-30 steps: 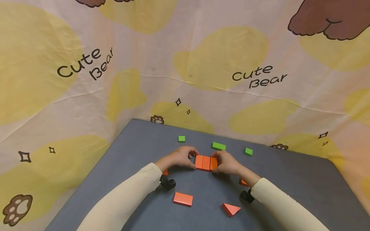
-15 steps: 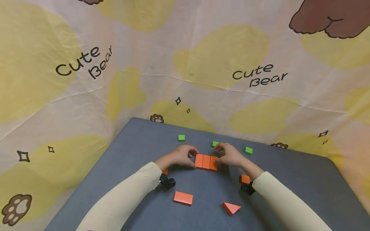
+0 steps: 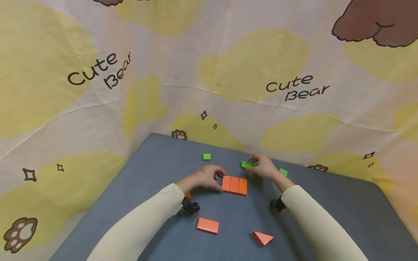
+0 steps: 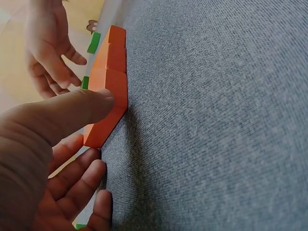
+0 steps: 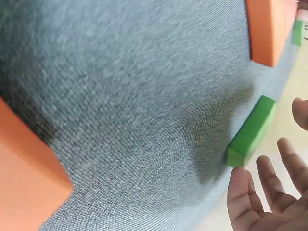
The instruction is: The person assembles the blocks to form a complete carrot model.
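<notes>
Three orange blocks [image 3: 234, 185] lie side by side in a row on the grey table. My left hand [image 3: 206, 176] holds the row's left end: in the left wrist view its thumb [image 4: 89, 108] lies along the near side of the end block [image 4: 117, 86], with the index fingertip at that block's end. Beyond the row, my right hand [image 3: 265, 166] reaches over a long green block [image 3: 247, 165]. In the right wrist view, the fingers of that hand [image 5: 269, 202] are spread, with fingertips close to the end of the green block [image 5: 252, 130].
Small green blocks stand at back left [image 3: 207, 157] and, partly covered, right of my right hand [image 3: 283, 172]. Nearer lie a reddish rectangular block [image 3: 208, 225] and a triangular block [image 3: 262, 238]. Another orange block [image 3: 188, 195] shows beside my left wrist; a patterned cloth [image 3: 235, 72] hangs behind.
My right hand has let go of the right end of the orange row and moved away from me to the long green block. My left hand stays at the row's left end.
</notes>
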Demonstrator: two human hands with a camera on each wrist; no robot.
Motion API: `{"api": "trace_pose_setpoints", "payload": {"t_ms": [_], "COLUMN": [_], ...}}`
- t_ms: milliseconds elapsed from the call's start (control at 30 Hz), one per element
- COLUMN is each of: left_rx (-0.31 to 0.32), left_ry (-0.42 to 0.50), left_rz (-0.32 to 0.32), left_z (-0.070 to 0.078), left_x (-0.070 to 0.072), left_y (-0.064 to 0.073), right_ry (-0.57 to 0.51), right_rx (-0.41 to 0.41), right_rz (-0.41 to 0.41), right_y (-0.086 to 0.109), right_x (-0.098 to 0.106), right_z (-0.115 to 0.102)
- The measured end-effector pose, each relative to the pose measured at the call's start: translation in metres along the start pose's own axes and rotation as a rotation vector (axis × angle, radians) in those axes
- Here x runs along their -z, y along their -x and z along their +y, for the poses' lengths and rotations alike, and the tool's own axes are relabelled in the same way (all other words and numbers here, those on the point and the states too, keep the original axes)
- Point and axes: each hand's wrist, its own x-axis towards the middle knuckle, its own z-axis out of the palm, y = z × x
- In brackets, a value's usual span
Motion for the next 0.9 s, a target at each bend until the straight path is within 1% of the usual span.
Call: {"api": "trace_pose_setpoints", "payload": {"t_ms": [267, 433, 667, 800, 900], "left_rx": [0.011, 0.019, 0.011, 0.003, 0.0], "left_ry": [0.02, 0.03, 0.03, 0.026, 0.026], "left_rz": [-0.001, 0.003, 0.005, 0.004, 0.005], "left_z": [0.003, 0.004, 0.002, 0.001, 0.001], "left_x": [0.001, 0.0, -0.001, -0.002, -0.001], "left_y": [0.001, 0.002, 0.002, 0.002, 0.002], "right_ry": [0.034, 0.05, 0.064, 0.043, 0.019], "right_rx": [0.006, 0.02, 0.008, 0.027, 0.055], "right_rz": [0.032, 0.03, 0.025, 0.004, -0.031], "right_y": [-0.008, -0.013, -0.015, -0.012, -0.01], "right_x": [-0.004, -0.008, -0.009, -0.009, -0.009], "right_z": [0.008, 0.014, 0.016, 0.012, 0.006]}}
